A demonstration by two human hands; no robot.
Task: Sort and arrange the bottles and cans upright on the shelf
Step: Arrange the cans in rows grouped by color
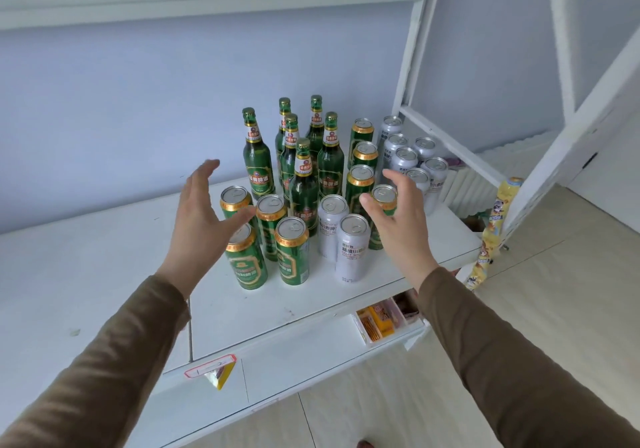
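Note:
Several green glass beer bottles (258, 156) stand upright at the back of the white shelf (104, 274). Green cans with gold rims (292, 257) stand at the front left, and more green cans (362, 184) form a column to the right of the bottles. White cans (351, 253) stand at the front centre, with several more white cans (403, 162) at the back right. My left hand (201, 219) hovers open over the front-left green cans. My right hand (401, 222) is open beside a green can at the right, holding nothing.
A white frame post (412, 42) and diagonal braces rise at the right. Snack boxes (377, 323) fill a lower shelf level under the front edge. A strip of yellow snack packets (491, 233) hangs at the shelf's right end. A red-bordered label (209, 366) sits on the shelf edge.

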